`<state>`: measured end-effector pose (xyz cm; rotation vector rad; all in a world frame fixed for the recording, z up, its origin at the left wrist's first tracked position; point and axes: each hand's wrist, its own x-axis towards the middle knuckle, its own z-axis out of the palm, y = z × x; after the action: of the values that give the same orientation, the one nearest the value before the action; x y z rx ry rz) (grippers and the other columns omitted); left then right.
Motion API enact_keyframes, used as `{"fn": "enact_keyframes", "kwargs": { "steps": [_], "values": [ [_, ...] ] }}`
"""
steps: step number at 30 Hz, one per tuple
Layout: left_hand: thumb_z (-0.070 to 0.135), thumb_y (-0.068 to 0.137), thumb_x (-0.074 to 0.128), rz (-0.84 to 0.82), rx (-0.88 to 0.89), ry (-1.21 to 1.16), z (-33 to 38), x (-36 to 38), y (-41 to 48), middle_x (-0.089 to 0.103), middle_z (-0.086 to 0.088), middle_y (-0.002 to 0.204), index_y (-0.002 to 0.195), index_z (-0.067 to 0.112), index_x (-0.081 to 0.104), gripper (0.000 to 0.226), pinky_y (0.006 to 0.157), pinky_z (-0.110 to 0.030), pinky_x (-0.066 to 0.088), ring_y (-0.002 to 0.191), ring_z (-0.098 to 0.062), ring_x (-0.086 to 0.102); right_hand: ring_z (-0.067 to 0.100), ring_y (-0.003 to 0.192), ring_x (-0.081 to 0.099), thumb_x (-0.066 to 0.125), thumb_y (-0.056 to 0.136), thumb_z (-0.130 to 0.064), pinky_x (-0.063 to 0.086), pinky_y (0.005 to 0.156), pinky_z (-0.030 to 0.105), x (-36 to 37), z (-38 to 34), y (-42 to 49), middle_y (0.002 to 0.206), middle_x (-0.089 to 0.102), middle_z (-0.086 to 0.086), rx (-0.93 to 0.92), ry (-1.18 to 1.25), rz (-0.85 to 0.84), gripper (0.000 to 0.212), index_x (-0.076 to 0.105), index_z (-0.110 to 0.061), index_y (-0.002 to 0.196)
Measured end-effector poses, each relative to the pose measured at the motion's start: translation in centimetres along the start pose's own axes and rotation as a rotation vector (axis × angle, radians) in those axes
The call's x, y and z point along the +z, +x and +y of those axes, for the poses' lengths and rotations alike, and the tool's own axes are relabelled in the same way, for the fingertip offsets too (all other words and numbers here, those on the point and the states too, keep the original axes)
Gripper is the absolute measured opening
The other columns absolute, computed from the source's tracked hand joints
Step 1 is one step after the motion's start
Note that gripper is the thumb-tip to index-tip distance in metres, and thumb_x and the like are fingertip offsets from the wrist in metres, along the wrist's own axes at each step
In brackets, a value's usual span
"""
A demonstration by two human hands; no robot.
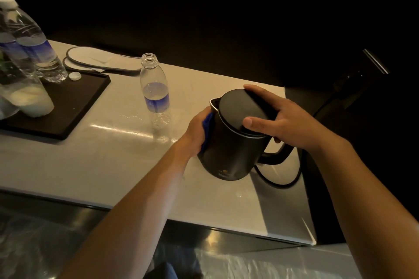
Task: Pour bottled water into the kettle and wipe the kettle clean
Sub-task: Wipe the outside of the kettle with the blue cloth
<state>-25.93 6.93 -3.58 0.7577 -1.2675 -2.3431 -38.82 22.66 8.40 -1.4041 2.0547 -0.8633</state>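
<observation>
A black electric kettle stands on the white countertop, its lid down and its handle pointing right. My left hand presses a blue cloth against the kettle's left side, just under the spout. My right hand rests on the lid with fingers spread, holding the kettle steady. An uncapped clear water bottle with a blue label stands upright to the kettle's left, apart from it. Its white cap lies on the black tray.
A black tray at the left holds capped water bottles and a glass item. White slippers lie behind it. The kettle's black cord loops off the right edge. A few water drops lie near the bottle.
</observation>
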Motion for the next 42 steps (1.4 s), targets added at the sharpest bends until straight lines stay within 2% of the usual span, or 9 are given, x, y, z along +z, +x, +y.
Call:
{"fn": "enact_keyframes", "kwargs": {
  "steps": [8, 14, 20, 23, 26, 31, 37, 40, 42],
  "values": [
    [0.047, 0.1, 0.037, 0.291, 0.366, -0.011, -4.7, 1.8, -4.0, 0.077, 0.006, 0.099, 0.102, 0.033, 0.075, 0.041, 0.079, -0.02, 0.052, 0.094, -0.008, 0.07, 0.016, 0.089, 0.062, 0.066, 0.063, -0.09, 0.052, 0.049, 0.014, 0.4, -0.5, -0.3, 0.115, 0.04, -0.038, 0.005, 0.023, 0.032, 0.078, 0.027, -0.081, 0.129],
    [0.04, 0.105, 0.027, 0.516, 0.526, 0.068, -7.4, 4.0, -5.7, 0.064, -0.009, 0.133, 0.139, 0.019, 0.055, 0.048, 0.109, -0.05, 0.044, 0.126, -0.024, 0.058, 0.009, 0.084, 0.06, 0.059, 0.06, -0.095, 0.045, 0.048, 0.006, 0.9, -0.9, -0.8, 0.111, 0.044, -0.036, 0.007, 0.006, 0.101, 0.091, 0.029, -0.069, 0.142],
    [0.04, 0.103, 0.025, 0.685, 0.623, 0.165, -8.8, 5.9, -6.6, 0.054, -0.014, 0.145, 0.145, 0.013, 0.047, 0.055, 0.111, -0.055, 0.039, 0.135, -0.029, 0.05, 0.008, 0.089, 0.058, 0.059, 0.066, -0.089, 0.044, 0.056, 0.014, 1.5, -0.7, -1.2, 0.115, 0.045, -0.031, 0.028, -0.021, 0.149, 0.094, 0.029, -0.056, 0.149],
    [0.033, 0.105, 0.028, 0.69, 0.601, 0.264, -8.4, 4.9, -7.2, 0.062, -0.012, 0.132, 0.138, 0.014, 0.055, 0.046, 0.105, -0.047, 0.045, 0.124, -0.026, 0.057, 0.01, 0.091, 0.057, 0.059, 0.066, -0.089, 0.046, 0.059, 0.02, 1.6, -0.6, -1.2, 0.126, 0.045, -0.016, 0.041, -0.023, 0.155, 0.097, 0.03, -0.054, 0.151],
    [0.032, 0.106, 0.034, 0.676, 0.523, 0.255, -7.5, 3.1, -8.3, 0.072, 0.004, 0.099, 0.111, 0.029, 0.064, 0.031, 0.081, -0.025, 0.051, 0.093, -0.008, 0.067, 0.013, 0.095, 0.057, 0.056, 0.065, -0.093, 0.048, 0.063, 0.025, 1.7, -0.6, -1.3, 0.129, 0.042, -0.015, 0.051, -0.032, 0.157, 0.1, 0.029, -0.053, 0.152],
    [0.038, 0.103, 0.042, 0.646, 0.265, 0.112, -4.4, -1.6, -10.9, 0.065, 0.011, 0.062, 0.079, 0.027, 0.063, 0.034, 0.066, -0.031, 0.046, 0.065, -0.008, 0.061, 0.021, 0.101, 0.057, 0.057, 0.069, -0.085, 0.048, 0.061, 0.023, 1.7, -0.5, -1.3, 0.131, 0.039, -0.013, 0.066, -0.05, 0.164, 0.098, 0.028, -0.049, 0.155],
    [0.032, 0.106, 0.038, 0.69, 0.502, 0.749, -0.5, -8.2, -15.4, 0.061, 0.002, 0.064, 0.08, 0.023, 0.056, 0.033, 0.052, -0.017, 0.045, 0.058, -0.008, 0.058, 0.016, 0.093, 0.058, 0.056, 0.064, -0.091, 0.048, 0.06, 0.023, 1.8, -0.3, -1.2, 0.129, 0.04, -0.014, 0.066, -0.038, 0.164, 0.1, 0.028, -0.053, 0.152],
    [0.029, 0.106, 0.035, 0.753, 0.554, 1.218, 0.4, -10.8, -15.7, 0.067, -0.004, 0.084, 0.1, 0.013, 0.061, 0.031, 0.067, -0.034, 0.053, 0.075, -0.017, 0.062, 0.016, 0.091, 0.057, 0.051, 0.057, -0.101, 0.049, 0.061, 0.025, 1.9, -0.1, -1.2, 0.129, 0.04, -0.014, 0.061, -0.049, 0.17, 0.106, 0.027, -0.057, 0.15],
    [0.032, 0.104, 0.032, 0.714, 0.476, 1.53, 0.0, -12.3, -15.4, 0.069, -0.01, 0.105, 0.117, 0.009, 0.061, 0.039, 0.083, -0.045, 0.053, 0.094, -0.025, 0.063, 0.019, 0.093, 0.058, 0.05, 0.054, -0.103, 0.049, 0.061, 0.025, 1.9, 0.0, -1.1, 0.129, 0.04, -0.014, 0.064, -0.044, 0.172, 0.107, 0.027, -0.059, 0.149]
  ]
}}
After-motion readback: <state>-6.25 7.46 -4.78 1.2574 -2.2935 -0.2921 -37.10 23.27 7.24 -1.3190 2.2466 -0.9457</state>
